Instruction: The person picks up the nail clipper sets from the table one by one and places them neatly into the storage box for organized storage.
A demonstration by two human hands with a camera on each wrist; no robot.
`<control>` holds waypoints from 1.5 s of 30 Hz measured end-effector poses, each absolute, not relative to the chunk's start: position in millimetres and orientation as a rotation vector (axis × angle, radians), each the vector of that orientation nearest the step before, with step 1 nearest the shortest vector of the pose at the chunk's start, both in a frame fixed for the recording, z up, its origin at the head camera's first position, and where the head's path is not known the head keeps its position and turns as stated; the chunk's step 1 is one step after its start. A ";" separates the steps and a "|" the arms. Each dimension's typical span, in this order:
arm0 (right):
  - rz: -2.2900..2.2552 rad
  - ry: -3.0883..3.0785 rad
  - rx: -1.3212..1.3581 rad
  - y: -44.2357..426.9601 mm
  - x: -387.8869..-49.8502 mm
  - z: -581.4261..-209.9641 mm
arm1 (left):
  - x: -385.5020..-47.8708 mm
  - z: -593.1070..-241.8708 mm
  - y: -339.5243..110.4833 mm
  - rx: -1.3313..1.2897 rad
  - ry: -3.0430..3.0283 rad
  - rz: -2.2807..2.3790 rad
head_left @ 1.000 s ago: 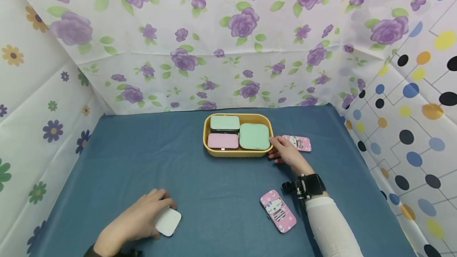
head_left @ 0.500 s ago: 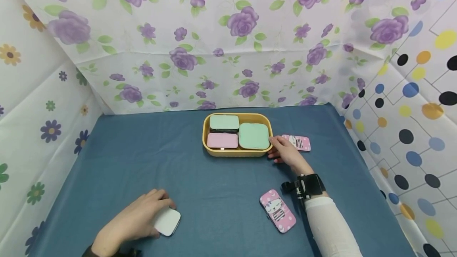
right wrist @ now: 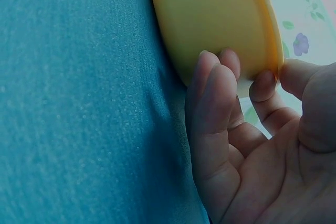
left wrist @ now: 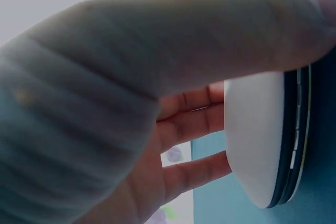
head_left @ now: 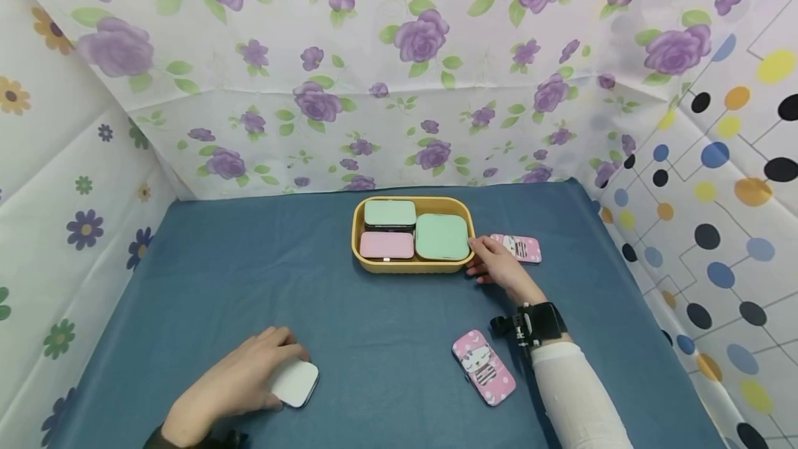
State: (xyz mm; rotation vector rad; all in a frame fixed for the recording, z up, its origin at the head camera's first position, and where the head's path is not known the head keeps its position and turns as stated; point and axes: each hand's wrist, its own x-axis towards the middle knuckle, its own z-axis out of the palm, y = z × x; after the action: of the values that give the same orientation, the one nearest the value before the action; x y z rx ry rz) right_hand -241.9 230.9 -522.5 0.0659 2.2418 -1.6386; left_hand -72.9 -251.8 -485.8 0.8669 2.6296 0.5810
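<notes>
My left hand [head_left: 246, 376] grips a white, round-cornered flat case [head_left: 296, 384] at the front left. Seen from the left wrist, the thumb crosses the dark layered edge of the case [left wrist: 257, 135] while the fingers lie along its other side. My right hand [head_left: 501, 269] pinches the rim of a yellow basket [head_left: 411, 267] at its right end. From the right wrist view, thumb and forefinger meet at the rim of the basket [right wrist: 220, 14], other fingers against its outer wall. Inside the basket are two mint-green cases [head_left: 442, 237] and a pink case [head_left: 387, 245].
A pink case with a cartoon print [head_left: 483, 368] lies in front of the basket, left of my right forearm. Another pink printed case [head_left: 524, 249] lies beyond my right hand, partly hidden. Blue cloth [head_left: 349, 324] covers the table; patterned sheets [head_left: 399, 116] rise behind and at both sides.
My left hand and the white case have shifted very slightly right and away from me. The right hand keeps its hold on the basket rim. The head view has drifted a little.
</notes>
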 end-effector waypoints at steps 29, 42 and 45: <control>-1.643 2.245 0.048 232.3 -241.4 -524.1 | -103.9 -468.6 -220.7 0.978 2.743 0.565; -1.655 2.223 0.064 231.6 -242.3 -522.9 | -111.4 -470.5 -215.0 0.994 2.764 0.583; -1.657 2.212 0.067 231.4 -241.9 -521.8 | -113.9 -469.4 -213.5 0.992 2.764 0.582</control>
State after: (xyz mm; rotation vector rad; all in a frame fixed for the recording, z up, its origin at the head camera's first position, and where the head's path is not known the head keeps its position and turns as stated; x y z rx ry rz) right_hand -241.9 231.4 -521.8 0.0672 2.2118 -1.6575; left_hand -113.9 -213.5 -469.4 0.9920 2.7635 0.5823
